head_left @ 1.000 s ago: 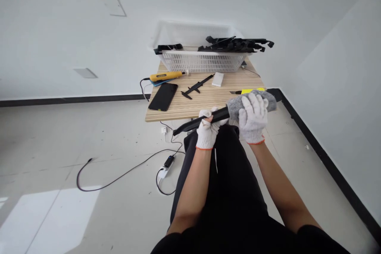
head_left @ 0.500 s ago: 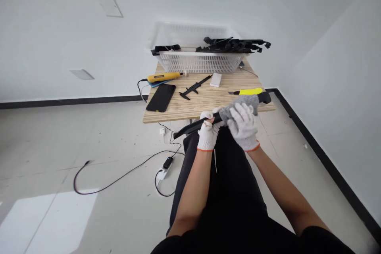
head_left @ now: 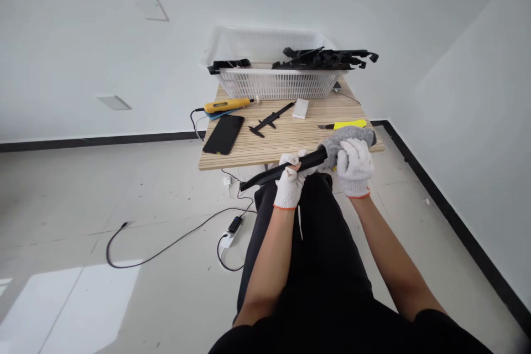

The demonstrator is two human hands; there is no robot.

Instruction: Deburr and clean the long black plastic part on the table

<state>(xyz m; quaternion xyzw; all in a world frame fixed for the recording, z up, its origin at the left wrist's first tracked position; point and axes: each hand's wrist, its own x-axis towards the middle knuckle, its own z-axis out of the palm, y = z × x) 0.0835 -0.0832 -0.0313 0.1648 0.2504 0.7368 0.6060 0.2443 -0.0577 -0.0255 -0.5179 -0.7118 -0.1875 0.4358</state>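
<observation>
A long black plastic strip (head_left: 265,177) slants across above my knees, its right end higher than its left. My left hand (head_left: 291,181), in a white knit glove, is closed around its middle. My right hand (head_left: 355,166), gloved the same way, grips a fluffy grey cloth (head_left: 344,137) wrapped over the strip's right part. Only a dark tip pokes out past the cloth. Beyond the cloth lies a yellow-handled knife (head_left: 348,124) on the small wooden table (head_left: 265,150).
On the table lie a black caliper (head_left: 271,119), a smartphone (head_left: 224,134), a yellow corded tool (head_left: 227,105) and a white box (head_left: 301,108). Behind them stands a white basket (head_left: 276,86) with several black parts jutting over its rim. A cable (head_left: 166,247) and power strip (head_left: 229,238) lie on the floor.
My right hand and the grey cloth have slid right along the strip, baring more of it beside my left hand. The left hand stays nearly in place.
</observation>
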